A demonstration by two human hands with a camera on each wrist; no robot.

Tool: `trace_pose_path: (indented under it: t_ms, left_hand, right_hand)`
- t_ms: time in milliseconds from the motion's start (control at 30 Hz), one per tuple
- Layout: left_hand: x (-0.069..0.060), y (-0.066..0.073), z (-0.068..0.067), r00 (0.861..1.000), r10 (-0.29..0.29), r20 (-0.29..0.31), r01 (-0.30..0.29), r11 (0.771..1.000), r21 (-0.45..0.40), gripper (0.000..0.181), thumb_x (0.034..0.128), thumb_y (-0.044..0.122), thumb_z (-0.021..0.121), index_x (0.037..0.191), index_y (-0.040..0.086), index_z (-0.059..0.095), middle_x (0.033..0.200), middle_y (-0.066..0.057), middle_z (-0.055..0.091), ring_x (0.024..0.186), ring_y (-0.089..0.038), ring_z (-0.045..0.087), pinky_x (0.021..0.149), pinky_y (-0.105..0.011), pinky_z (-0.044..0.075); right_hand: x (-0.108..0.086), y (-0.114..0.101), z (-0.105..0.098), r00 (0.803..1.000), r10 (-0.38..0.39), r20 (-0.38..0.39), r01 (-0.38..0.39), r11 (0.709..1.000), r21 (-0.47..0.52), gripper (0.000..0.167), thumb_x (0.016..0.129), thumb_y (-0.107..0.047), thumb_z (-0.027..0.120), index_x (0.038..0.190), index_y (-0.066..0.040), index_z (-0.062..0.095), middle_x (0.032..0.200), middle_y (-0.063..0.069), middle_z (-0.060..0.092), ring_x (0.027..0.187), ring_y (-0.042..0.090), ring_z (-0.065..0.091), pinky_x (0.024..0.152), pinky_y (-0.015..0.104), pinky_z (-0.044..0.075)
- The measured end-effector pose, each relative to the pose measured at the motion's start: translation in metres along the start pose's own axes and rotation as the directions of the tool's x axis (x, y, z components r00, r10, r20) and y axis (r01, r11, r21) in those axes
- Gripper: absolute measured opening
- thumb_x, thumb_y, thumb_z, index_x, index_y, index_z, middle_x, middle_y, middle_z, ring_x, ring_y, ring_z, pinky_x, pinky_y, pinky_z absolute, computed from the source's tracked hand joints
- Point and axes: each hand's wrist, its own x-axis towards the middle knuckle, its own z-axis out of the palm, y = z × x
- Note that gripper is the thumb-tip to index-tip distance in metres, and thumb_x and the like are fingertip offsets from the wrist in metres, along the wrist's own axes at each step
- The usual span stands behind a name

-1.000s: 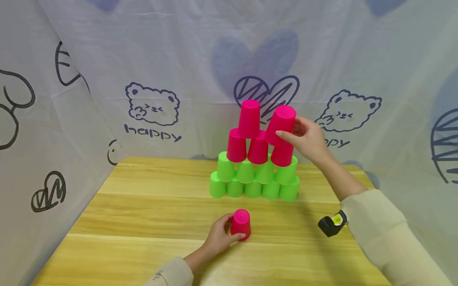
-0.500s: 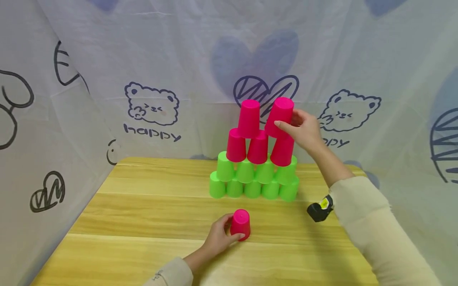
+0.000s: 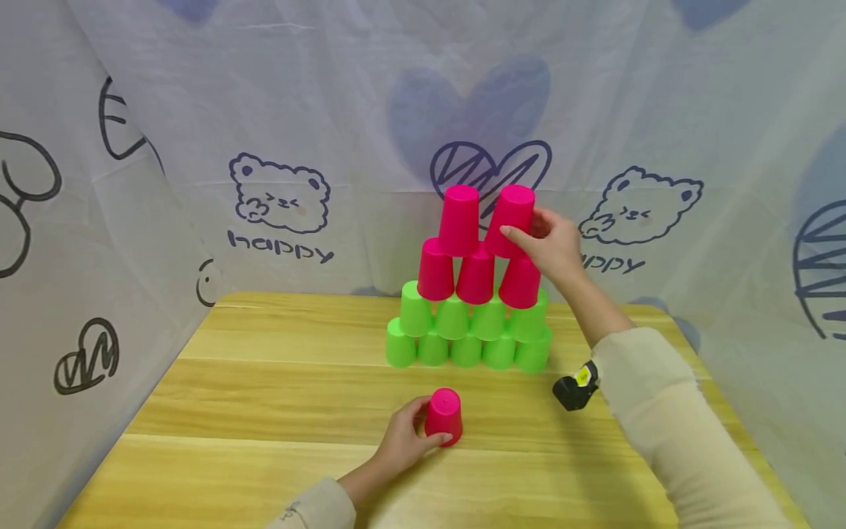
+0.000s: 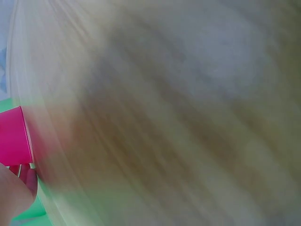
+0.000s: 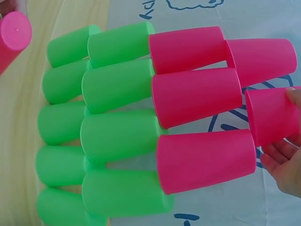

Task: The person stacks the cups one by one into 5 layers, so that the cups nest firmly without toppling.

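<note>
My right hand point(image 3: 557, 246) pinches an upside-down pink cup point(image 3: 510, 220) at the right of the stack's top row, over the gap between two pink cups below. Whether its rim touches them is hard to tell, though the right wrist view shows it very near them. Beside it stands another top-row pink cup point(image 3: 459, 220). Under these are three pink cups point(image 3: 476, 273), on two rows of green cups point(image 3: 465, 349). Nearer the front, my left hand point(image 3: 403, 437) holds a separate upside-down pink cup point(image 3: 444, 415) on the table, thumb in front.
The wooden table point(image 3: 264, 404) carries the stack near its back edge. Behind hangs a pale cloth point(image 3: 363, 110) printed with hearts and bears. A black wrist camera point(image 3: 575, 389) hangs from the right sleeve point(image 3: 654, 375), to the right of the green rows.
My right hand has shifted left with its pink cup, first rising slightly, then lowering to the height of the neighbouring top cup. The left hand and its cup have stayed put.
</note>
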Motion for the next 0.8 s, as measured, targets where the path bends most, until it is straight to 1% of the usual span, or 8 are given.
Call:
trace_pose_path:
  t_ms: [200, 467, 667, 800]
  left_hand:
    - [0.0001, -0.0010, -0.0003, 1.000, 0.009, 0.001, -0.008, 1.000, -0.005, 0.056, 0.0713, 0.015, 0.079, 0.118, -0.003, 0.055, 0.109, -0.015, 0.065, 0.099, -0.029, 0.061, 0.082, -0.029, 0.054]
    - [0.0004, -0.0022, -0.0003, 1.000, 0.011, 0.000, -0.011, 1.000, -0.017, 0.056, 0.0717, 0.015, 0.079, 0.119, -0.003, 0.055, 0.109, -0.015, 0.065, 0.100, -0.028, 0.061, 0.082, -0.025, 0.053]
    - [-0.0008, -0.0017, -0.0009, 1.000, -0.005, 0.007, 0.005, 1.000, -0.008, 0.056, 0.0723, 0.015, 0.079, 0.119, -0.003, 0.055, 0.109, -0.015, 0.065, 0.099, -0.026, 0.061, 0.082, -0.023, 0.053]
    - [-0.0004, -0.0010, -0.0027, 1.000, 0.002, 0.010, -0.002, 1.000, 0.001, 0.056, 0.0728, 0.017, 0.078, 0.119, -0.004, 0.055, 0.108, -0.015, 0.065, 0.097, -0.025, 0.061, 0.079, -0.022, 0.052]
  right_hand:
    - [-0.0003, 0.0007, 0.0026, 1.000, 0.002, -0.022, -0.002, 1.000, 0.020, 0.056, 0.085, -0.033, 0.066, 0.132, -0.007, 0.050, 0.124, 0.016, 0.058, 0.110, 0.029, 0.055, 0.093, 0.040, 0.048]
    - [0.0002, 0.0020, 0.0056, 1.000, 0.003, -0.029, -0.002, 1.000, 0.031, 0.057, 0.085, -0.033, 0.066, 0.133, -0.007, 0.050, 0.124, 0.015, 0.058, 0.111, 0.028, 0.055, 0.095, 0.040, 0.049]
    - [-0.0008, 0.0046, 0.0071, 1.000, 0.001, -0.023, 0.000, 0.999, 0.051, 0.059, 0.085, -0.030, 0.066, 0.136, -0.007, 0.046, 0.127, 0.016, 0.057, 0.114, 0.029, 0.054, 0.096, 0.040, 0.048]
    - [-0.0011, 0.0076, 0.0071, 1.000, 0.003, -0.021, -0.002, 0.998, 0.059, 0.061, 0.085, -0.026, 0.067, 0.138, -0.007, 0.043, 0.130, 0.016, 0.055, 0.116, 0.029, 0.053, 0.099, 0.039, 0.046]
